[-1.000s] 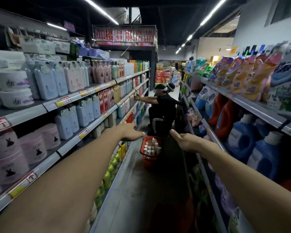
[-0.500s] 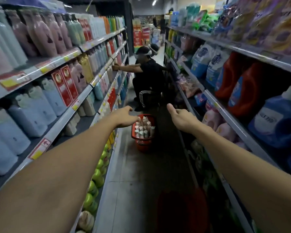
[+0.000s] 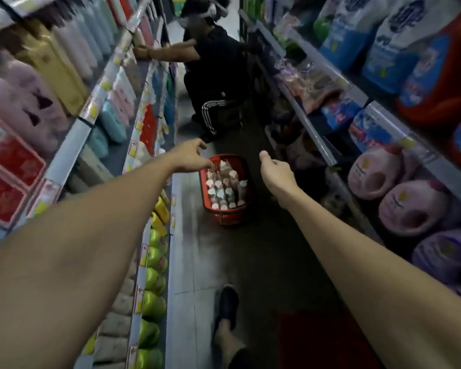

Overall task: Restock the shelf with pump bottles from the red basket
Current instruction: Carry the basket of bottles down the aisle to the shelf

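A red basket point(image 3: 246, 202) stands on the aisle floor ahead of me, packed with several pale pump bottles point(image 3: 224, 187) standing upright. My left hand point(image 3: 189, 157) reaches forward above the basket's left rim with loosely curled fingers and holds nothing. My right hand point(image 3: 273, 169) is stretched out to the right of the basket, thumb up, fingers relaxed, also empty. The left shelf point(image 3: 75, 139) carries rows of bottles and refill packs.
A person in black point(image 3: 213, 75) crouches just beyond the basket, one arm on the left shelf. Shelves line both sides of the narrow aisle; detergent jugs point(image 3: 410, 209) sit low on the right. My foot in a black shoe point(image 3: 226, 307) is on the floor.
I have walked down the aisle; the basket and the crouching person are much closer. My view has tipped down and my foot has come into view. Both hands stay outstretched and empty.
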`<state>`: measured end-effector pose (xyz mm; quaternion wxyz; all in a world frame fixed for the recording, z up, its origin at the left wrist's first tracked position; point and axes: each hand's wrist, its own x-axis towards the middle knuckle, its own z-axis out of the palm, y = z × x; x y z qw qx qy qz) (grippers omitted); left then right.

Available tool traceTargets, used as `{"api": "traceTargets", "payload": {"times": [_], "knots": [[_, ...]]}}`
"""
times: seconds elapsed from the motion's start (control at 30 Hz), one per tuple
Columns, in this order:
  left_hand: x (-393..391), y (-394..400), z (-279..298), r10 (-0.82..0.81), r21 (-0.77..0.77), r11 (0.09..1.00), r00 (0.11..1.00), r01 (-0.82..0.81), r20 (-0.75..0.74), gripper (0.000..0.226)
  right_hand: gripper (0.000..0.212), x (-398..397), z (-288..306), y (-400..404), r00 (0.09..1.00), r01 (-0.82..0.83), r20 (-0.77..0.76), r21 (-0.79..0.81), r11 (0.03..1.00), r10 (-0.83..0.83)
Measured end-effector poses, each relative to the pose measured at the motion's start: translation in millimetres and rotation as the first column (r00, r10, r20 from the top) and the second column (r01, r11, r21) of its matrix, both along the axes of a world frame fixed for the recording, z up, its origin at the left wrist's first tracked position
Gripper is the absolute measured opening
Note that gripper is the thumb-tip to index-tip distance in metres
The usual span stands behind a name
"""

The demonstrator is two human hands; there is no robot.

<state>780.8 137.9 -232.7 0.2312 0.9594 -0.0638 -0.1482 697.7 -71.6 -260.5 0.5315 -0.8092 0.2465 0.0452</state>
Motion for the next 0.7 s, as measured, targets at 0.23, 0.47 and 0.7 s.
{"api": "traceTargets", "payload": {"times": [0.23,0.47,0.7], "knots": [[206,2,-66,-0.118,0.022,0.993,0.990,0.120,-0.078,0.064,0.043,165,-68,22,0.943,0.313,-0.179,0.193,0.930,-0.281],[360,0,-139,-0.258,0.051,0.961,0.951,0.270,-0.173,0.058,0.029,284,-122,33,0.828,0.551,-0.286,0.254,0.795,-0.482],[534,-21,-286,-0.350,0.081,0.923,0.907,0.377,-0.234,0.051,0.026,412,-272,49,0.599,0.793,-0.415,0.188,0.579,-0.685]]}}
